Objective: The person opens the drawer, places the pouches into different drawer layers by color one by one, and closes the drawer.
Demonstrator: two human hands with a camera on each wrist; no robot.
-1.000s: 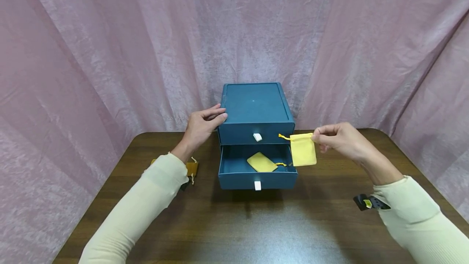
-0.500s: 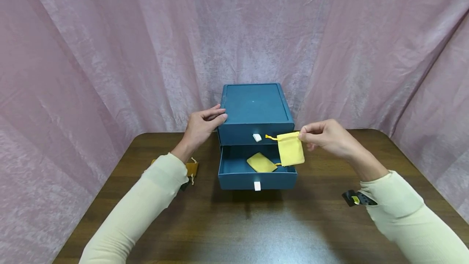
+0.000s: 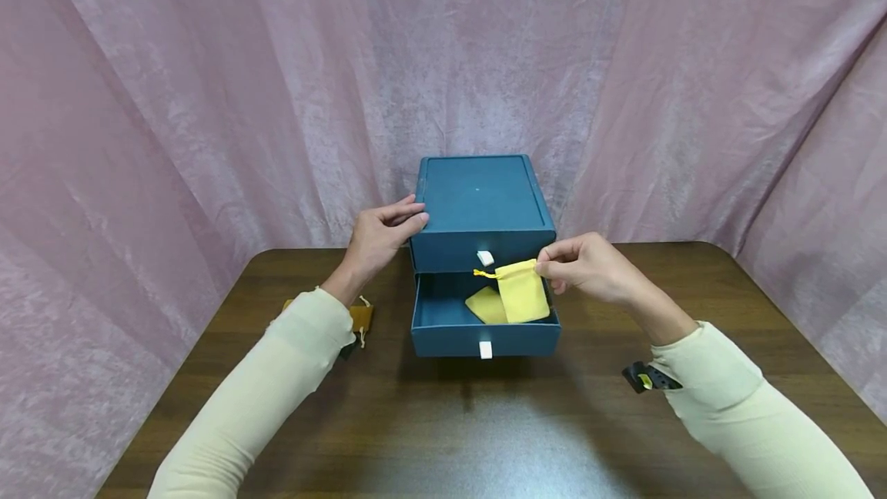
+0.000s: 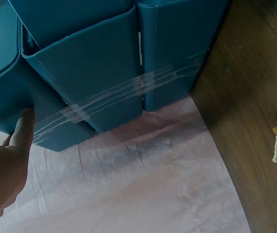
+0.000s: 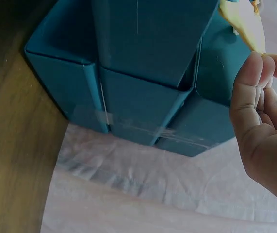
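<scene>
A dark blue drawer unit [image 3: 481, 191] stands on the table, its lower drawer [image 3: 446, 341] pulled out and its upper drawer pushed in. My left hand [image 3: 377, 237] rests on the unit's left top edge; in the left wrist view, a finger of the left hand [image 4: 12, 160] lies along its side. Thumb and fingertips of my right hand [image 3: 585, 266] pinch a yellow drawstring pouch [image 3: 524, 297] by its upper corner. It hangs above the pulled-out drawer, partly covering a second yellow pouch [image 3: 483, 305] lying inside. The right wrist view shows the held pouch [image 5: 247, 22] only in part.
Mustard-coloured pouches [image 3: 363, 318] with pale cords lie on the wooden table [image 3: 388, 422] left of the unit, partly behind my left sleeve. White pull tabs [image 3: 486, 349] mark the drawer fronts. Pink curtains [image 3: 333, 98] hang behind.
My right hand has carried the pinched yellow pouch leftward, from beside the unit to over the pulled-out drawer. The left hand has stayed at the unit's edge.
</scene>
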